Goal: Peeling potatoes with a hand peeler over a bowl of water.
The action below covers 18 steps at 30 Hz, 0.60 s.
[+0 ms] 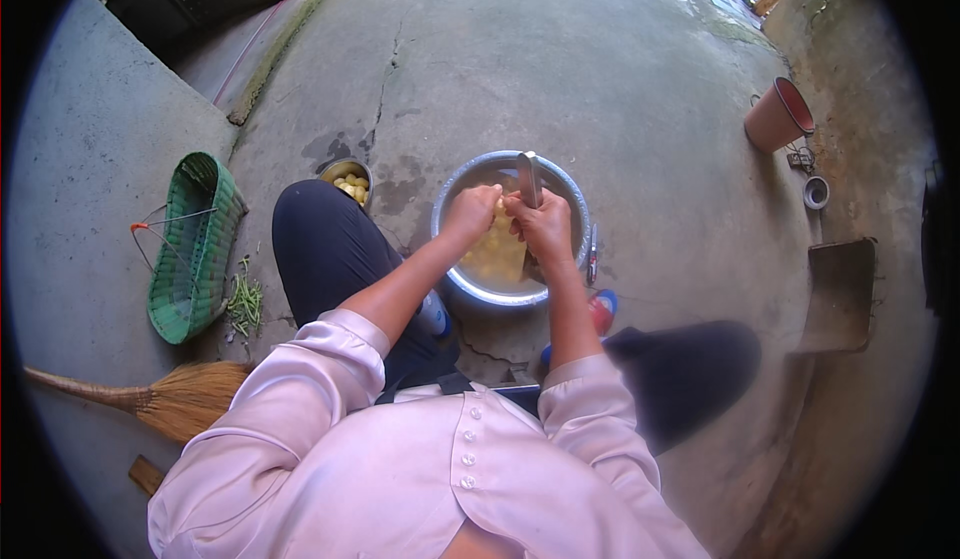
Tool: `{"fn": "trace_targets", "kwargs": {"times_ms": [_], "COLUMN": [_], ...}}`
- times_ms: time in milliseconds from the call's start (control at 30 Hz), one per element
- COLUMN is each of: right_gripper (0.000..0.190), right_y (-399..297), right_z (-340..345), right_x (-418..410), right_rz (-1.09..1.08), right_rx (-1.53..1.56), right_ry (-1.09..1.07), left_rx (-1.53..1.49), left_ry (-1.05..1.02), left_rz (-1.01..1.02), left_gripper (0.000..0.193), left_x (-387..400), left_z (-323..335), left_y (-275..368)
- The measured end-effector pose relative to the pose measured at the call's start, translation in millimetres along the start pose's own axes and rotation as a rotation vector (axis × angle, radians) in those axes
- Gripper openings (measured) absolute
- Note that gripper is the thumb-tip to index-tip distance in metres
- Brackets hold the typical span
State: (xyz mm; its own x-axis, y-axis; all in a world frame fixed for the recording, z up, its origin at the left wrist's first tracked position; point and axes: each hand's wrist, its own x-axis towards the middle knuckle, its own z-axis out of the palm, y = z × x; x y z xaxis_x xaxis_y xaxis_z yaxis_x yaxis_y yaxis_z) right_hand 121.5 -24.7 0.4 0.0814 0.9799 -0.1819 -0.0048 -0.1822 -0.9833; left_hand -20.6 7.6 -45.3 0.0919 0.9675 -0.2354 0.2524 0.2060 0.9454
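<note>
My left hand (pixel 474 212) and my right hand (pixel 544 221) meet over a wide metal basin (pixel 442 217) on the floor before me. A long, flat metal tool (pixel 530 178), possibly a knife, is gripped in my right hand and points away from me. Between the fingertips of both hands is a small pale yellow piece (pixel 500 204), perhaps a potato; my fingers hide most of it. Cloudy water fills the basin, with yellowish potatoes (pixel 491 247) showing through it. Peeled potatoes (pixel 352 186) lie in a smaller metal bowl (pixel 344 162) beyond my left knee.
Right of the basin lies a small knife (pixel 593 255). A green woven basket (pixel 229 206), green beans (pixel 244 302) and a straw broom (pixel 191 397) are at left. A pink bucket (pixel 772 123), a small cup (pixel 815 193) and a dustpan (pixel 840 300) stand at right.
</note>
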Motion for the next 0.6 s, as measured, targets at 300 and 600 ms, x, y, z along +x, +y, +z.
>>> {"fn": "trace_targets", "kwargs": {"times_ms": [300,600], "right_gripper": [0.010,0.013], "right_y": [8.6,0.1], "right_z": [-10.3,10.2], "right_x": [3.4,-3.5], "right_rz": [0.063,-0.087], "right_rx": [0.007,-0.136], "right_ry": [0.096,0.044], "left_rx": [-0.490,-0.599], "left_ry": [-0.073,-0.251], "left_rz": [-0.420,-0.476], "left_gripper": [0.036,0.039], "left_x": [-13.7,-6.4], "left_z": [-4.0,-13.9], "left_y": [39.4,20.3]}}
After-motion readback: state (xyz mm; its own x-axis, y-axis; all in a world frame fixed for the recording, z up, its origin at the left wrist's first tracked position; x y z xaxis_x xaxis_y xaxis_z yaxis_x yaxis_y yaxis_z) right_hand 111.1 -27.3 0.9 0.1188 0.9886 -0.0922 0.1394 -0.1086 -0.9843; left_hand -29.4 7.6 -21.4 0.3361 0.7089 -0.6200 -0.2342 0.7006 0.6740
